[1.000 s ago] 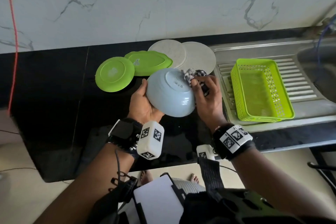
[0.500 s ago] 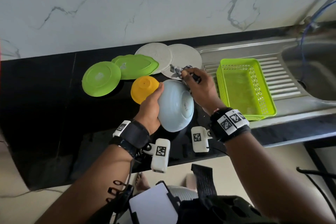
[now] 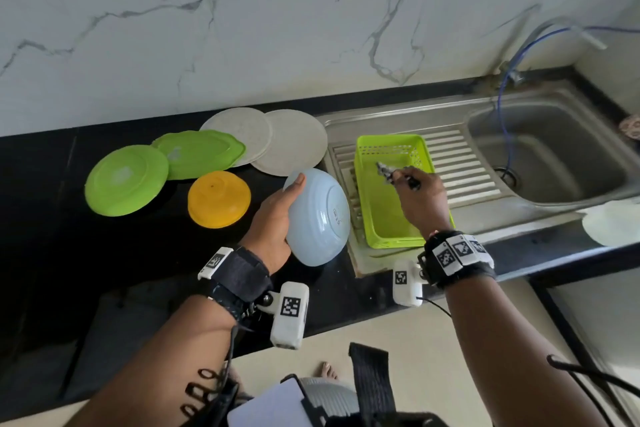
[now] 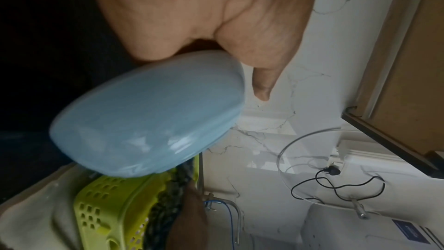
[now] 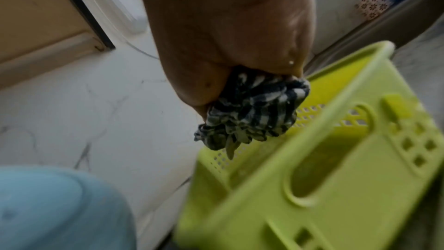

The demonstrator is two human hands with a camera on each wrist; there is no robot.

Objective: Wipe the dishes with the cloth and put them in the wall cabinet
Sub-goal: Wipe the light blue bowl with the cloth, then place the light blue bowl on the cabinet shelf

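Cloth (image 3: 388, 171) now over basket (image 3: 377, 215), off bowl (image 3: 318, 218)

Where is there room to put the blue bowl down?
Bare black counter lies left of the left hand, in front of the green plate and yellow bowl. Near the wall, plates overlap and crowd.

Pale blue bowl (image 3: 318, 217): glossy, tipped on edge, underside facing camera, above black counter's front edge beside the sink. Checked black-and-white cloth (image 3: 388, 172): bunched into a wad, above the green basket. Remaining dishes face down on counter: two green plates (image 3: 126, 178), yellow bowl (image 3: 219, 198), two speckled white plates (image 3: 294, 142), overlapping.
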